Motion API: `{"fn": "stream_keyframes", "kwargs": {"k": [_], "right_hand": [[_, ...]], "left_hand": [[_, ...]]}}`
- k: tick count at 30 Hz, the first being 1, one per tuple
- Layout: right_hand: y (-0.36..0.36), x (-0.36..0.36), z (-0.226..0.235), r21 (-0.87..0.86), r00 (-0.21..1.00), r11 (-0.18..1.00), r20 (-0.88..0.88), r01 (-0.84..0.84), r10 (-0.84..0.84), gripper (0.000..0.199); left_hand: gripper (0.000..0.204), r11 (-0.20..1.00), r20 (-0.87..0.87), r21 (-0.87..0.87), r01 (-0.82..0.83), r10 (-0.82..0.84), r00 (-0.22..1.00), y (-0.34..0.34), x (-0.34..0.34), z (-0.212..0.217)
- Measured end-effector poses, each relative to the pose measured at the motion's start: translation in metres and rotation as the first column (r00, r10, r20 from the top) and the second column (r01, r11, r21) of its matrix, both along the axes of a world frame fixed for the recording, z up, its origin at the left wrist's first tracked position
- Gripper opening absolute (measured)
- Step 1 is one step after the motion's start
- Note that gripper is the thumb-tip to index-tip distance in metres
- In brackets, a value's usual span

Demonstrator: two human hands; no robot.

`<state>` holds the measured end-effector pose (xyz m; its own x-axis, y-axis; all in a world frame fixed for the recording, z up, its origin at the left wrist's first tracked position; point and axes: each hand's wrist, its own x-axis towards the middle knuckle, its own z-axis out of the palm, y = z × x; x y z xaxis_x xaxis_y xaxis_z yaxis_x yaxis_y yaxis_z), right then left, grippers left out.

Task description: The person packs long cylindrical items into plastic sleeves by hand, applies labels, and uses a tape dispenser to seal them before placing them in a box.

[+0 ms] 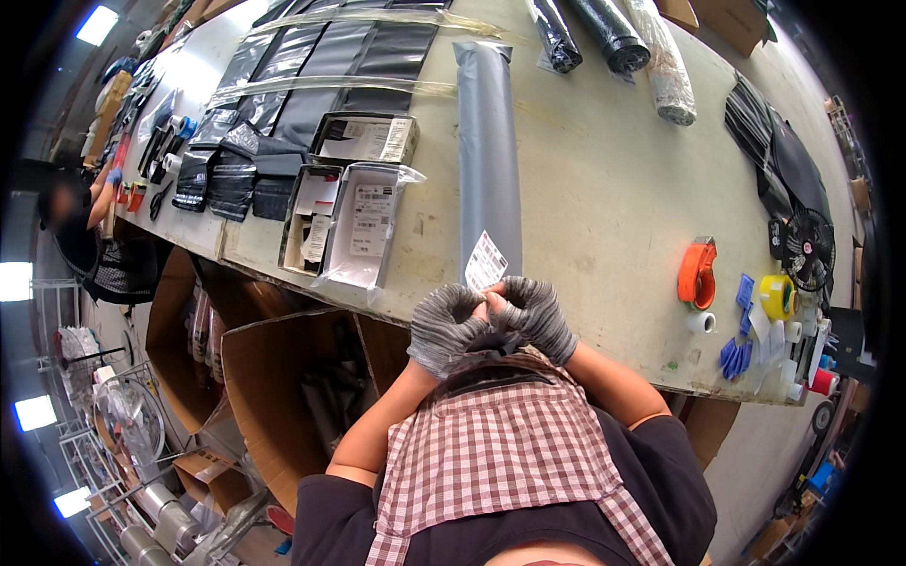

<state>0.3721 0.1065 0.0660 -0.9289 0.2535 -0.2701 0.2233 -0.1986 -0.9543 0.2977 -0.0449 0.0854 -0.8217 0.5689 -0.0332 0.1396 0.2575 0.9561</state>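
At the far left a co-worker (74, 236) stands beside the pale worktable (604, 217), and a large open carton (269, 377) sits below its near edge. Flat dark plastic bags (316, 75) lie along the table's left part, with three small open boxes (389, 236) in front of them. Next comes the left hand (445, 330), in a grey striped fingerless glove, at the table's near edge. Straight ahead of both hands, the long grey package (487, 160) lies lengthwise, its near end just beyond the fingers. A white printed label (487, 262) slants over that end, its lower corner at the fingertips. The right hand (538, 319), gloved alike, meets the left there; the two are together, fingertips drawn in close, but I cannot tell which one pinches the label. Farther right, wrapped rolls (609, 38) lie toward the table's far side, then an orange tape dispenser (697, 274) nearer, a yellow tape roll (778, 297) and a black fan (810, 250).
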Motion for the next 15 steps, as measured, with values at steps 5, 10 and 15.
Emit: {"fn": "stream_keyframes", "kwargs": {"k": [5, 10, 15], "right_hand": [[0.07, -0.011, 0.0, -0.195, 0.951, 0.962, 0.28, 0.193, -0.134, 0.016], [0.134, -0.036, 0.005, 0.011, 0.874, 0.908, -0.274, 0.419, -0.401, 0.013], [0.14, -0.094, -0.051, 0.99, 0.902, 0.13, -0.004, -0.058, 0.431, 0.025]], "left_hand": [[0.028, 0.963, 0.499, 0.173, -0.204, 0.093, 0.861, -0.073, -0.022, -0.044], [0.014, 0.847, 0.478, -0.531, -0.003, 0.303, 0.824, -0.228, 0.005, -0.119], [0.042, 0.014, 0.353, -0.935, 0.355, -0.077, 0.933, -0.281, 0.04, -0.168]]}}
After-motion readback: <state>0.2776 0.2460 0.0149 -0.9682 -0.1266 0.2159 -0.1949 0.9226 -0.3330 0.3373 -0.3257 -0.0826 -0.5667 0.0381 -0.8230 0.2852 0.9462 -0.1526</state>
